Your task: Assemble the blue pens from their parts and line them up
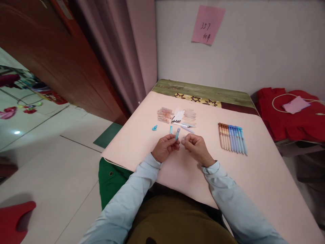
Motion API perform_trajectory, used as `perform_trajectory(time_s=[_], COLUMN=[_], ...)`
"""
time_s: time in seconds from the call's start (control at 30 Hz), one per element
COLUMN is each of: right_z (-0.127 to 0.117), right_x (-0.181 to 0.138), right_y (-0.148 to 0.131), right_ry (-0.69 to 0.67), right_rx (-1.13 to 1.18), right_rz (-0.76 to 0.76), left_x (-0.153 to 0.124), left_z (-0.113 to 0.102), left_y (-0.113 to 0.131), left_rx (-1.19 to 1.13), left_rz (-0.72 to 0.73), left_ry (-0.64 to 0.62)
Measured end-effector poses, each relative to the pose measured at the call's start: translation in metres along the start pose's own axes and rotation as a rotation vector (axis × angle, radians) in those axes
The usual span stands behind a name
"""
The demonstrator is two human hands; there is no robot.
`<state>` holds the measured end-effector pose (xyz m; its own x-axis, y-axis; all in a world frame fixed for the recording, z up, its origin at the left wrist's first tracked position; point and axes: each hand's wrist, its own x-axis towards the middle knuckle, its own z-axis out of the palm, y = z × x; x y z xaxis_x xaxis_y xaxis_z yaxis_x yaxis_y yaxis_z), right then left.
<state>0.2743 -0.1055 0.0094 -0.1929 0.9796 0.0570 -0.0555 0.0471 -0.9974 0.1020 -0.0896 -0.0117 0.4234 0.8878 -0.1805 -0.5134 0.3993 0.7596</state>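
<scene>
My left hand [165, 147] is closed on a short blue pen barrel [177, 134] that sticks up and away from the fingers. My right hand [195, 146] is pinched shut close beside it; what it holds is too small to make out. Both hands rest on the pink table cover [142, 142]. Just beyond them lie a small blue tube piece [171, 129], a pale pen part [187, 129] and a blue cap piece [154, 127]. Farther back sits a pile of pen parts [176, 116]: orange barrels, refills and pale barrels.
A row of several assembled pens [232, 138], orange and blue, lies to the right of my hands. A pink note [207, 24] hangs on the wall. Red cloth [291, 115] lies on a surface right of the table. A curtain and wooden door stand at the left.
</scene>
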Motion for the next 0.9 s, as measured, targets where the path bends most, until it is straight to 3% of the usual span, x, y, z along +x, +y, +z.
perform_trajectory(time_s=[0.3, 0.63, 0.9], right_z=[-0.0024, -0.0029, -0.0066], right_x=[-0.0008, 0.0019, 0.0040], right_y=[0.0022, -0.0051, -0.0061], right_ry=[-0.021, 0.067, 0.206], right_rx=[0.025, 0.004, 0.063], right_rz=[0.017, -0.012, 0.022], left_x=[-0.0019, -0.0039, -0.0004], left_z=[0.0049, 0.0053, 0.0020], left_y=[0.0010, -0.0019, -0.0018], left_rx=[0.054, 0.185, 0.059], left_rz=[0.004, -0.031, -0.018], left_ry=[-0.010, -0.087, -0.012])
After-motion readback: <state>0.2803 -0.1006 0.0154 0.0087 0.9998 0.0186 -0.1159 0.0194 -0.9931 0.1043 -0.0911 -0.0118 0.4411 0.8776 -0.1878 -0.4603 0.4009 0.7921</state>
